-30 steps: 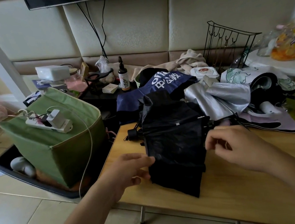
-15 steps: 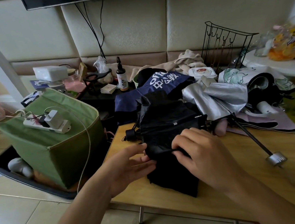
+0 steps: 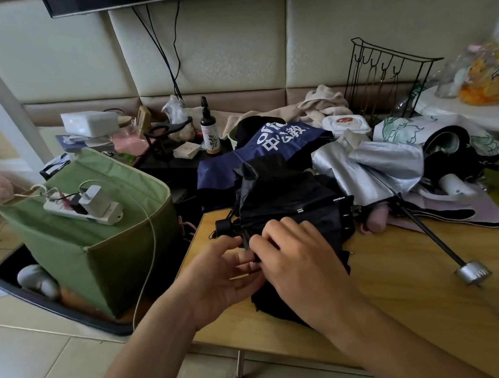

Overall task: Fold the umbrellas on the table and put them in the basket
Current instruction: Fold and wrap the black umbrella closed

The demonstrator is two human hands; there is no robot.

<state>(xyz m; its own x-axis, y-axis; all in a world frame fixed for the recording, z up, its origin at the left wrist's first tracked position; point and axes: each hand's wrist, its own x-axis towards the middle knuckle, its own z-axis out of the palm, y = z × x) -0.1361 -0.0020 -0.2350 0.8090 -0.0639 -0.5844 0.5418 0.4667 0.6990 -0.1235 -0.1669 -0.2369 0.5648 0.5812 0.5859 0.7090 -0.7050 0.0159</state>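
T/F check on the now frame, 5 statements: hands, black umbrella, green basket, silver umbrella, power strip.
1. Both hands are on the black umbrella. True: the left hand and the right hand meet at its near-left edge.
2. The black umbrella is already in the green basket. False: it lies on the wooden table.
3. A power strip rests across the basket's top. True.
4. The silver umbrella lies left of the black one. False: it lies to the right, its shaft reaching toward the near right of the table.
5. The basket stands on the table. False: it stands on the floor, left of the table.
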